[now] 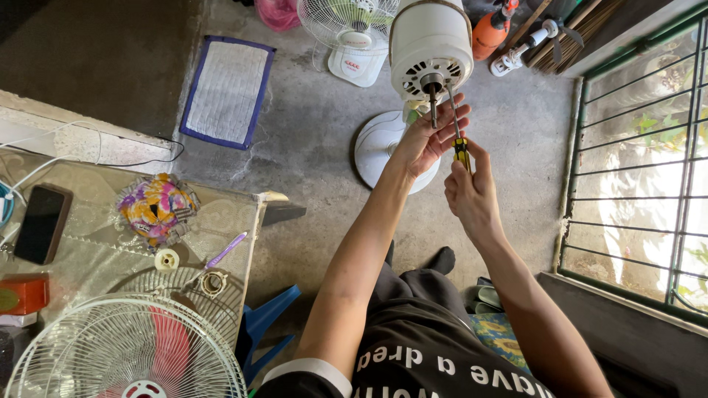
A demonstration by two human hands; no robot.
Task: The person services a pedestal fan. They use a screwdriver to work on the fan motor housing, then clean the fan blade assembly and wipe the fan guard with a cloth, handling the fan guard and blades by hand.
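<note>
Looks like a home fan-repair corner, not a proper shop. Bare concrete floor (310, 140), with a stripped fan motor (431, 46) as the centre of it all: another white fan (352, 37) just left of it, a barred window (641, 169) to its right, brooms (575, 29) beside it at the top. A fan grille (125, 354) and a phone (43, 223) lie on the covered table (96, 250), well down-left of the motor.

Fan motor housing (431, 48) raised above floor, fan base (376, 151) beneath it. Second fan (350, 37) behind, mat (227, 90) farther left. Low table (96, 243) at left, bearing phone (42, 223) and fan grille (125, 350).
</note>
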